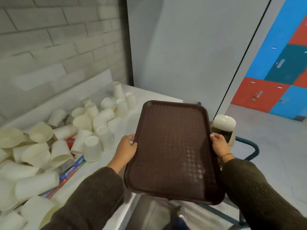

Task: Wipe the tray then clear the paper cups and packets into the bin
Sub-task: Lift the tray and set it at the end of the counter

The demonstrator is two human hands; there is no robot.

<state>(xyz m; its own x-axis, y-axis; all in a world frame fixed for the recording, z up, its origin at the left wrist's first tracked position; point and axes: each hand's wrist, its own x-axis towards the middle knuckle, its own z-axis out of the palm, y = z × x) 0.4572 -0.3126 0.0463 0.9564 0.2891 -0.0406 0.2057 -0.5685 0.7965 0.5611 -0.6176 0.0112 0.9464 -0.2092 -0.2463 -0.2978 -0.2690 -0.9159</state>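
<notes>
A dark brown textured tray [172,151] hangs in the air to the right of the white counter, held flat by its two long edges. My left hand [126,150] grips its left edge and my right hand [221,145] grips its right edge. Nothing lies on the tray. Several white paper cups [93,130] are piled on the counter at the left, many tipped over or upside down. Coloured packets [71,171] lie flat among and under the cups. A cream swing-lid bin [224,125] stands just beyond the tray's right far corner, partly hidden by it.
The white counter [149,95] runs along a grey brick wall at the left. A blue metal frame [252,146] sits on the grey floor by the bin. Red and blue lockers [280,68] line the far right.
</notes>
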